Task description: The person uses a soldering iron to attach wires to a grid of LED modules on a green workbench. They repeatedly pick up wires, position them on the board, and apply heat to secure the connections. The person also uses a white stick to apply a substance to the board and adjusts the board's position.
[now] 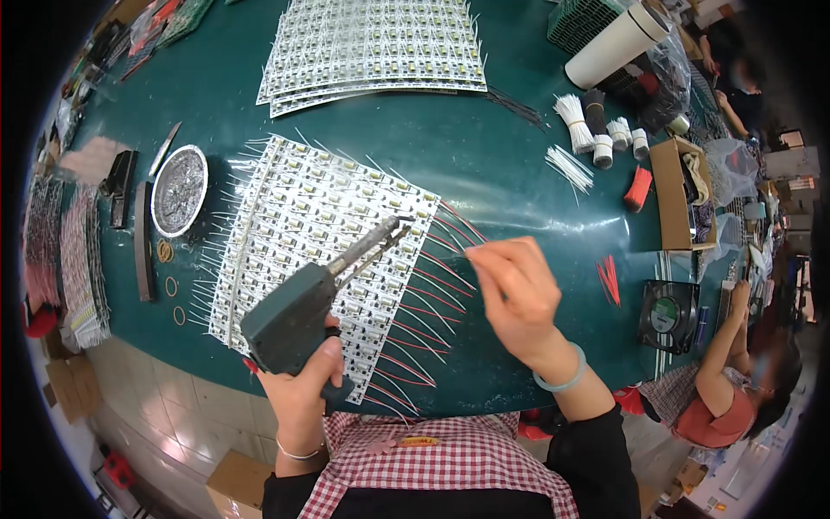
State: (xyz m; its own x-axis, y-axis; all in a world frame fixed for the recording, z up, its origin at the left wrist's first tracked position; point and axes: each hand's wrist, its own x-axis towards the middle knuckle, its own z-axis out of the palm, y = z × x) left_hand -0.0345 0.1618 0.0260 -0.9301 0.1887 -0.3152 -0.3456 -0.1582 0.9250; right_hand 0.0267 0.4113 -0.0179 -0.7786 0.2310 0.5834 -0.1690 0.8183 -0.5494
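Note:
My left hand (304, 385) grips the handle of a dark green soldering gun (290, 313). Its long tip reaches up and right, over the right edge of a white circuit board panel (298, 195) covered in rows of small parts. Red and white wires (424, 333) fan out from that edge, and thin white wires stick out along the left side. Just right of the gun's tip, my right hand (521, 290) is closed in a pinch at the end of a thin wire (451, 250). Whether the tip touches the board I cannot tell.
Beyond the panel lies a stack of similar panels (372, 52). A white bowl (204, 195) of greyish material stands left. To the right are white wire bundles (572, 121), loose red wires (609, 281), a cardboard box (670, 195) and a black fan (667, 316). A co-worker (722, 389) sits far right.

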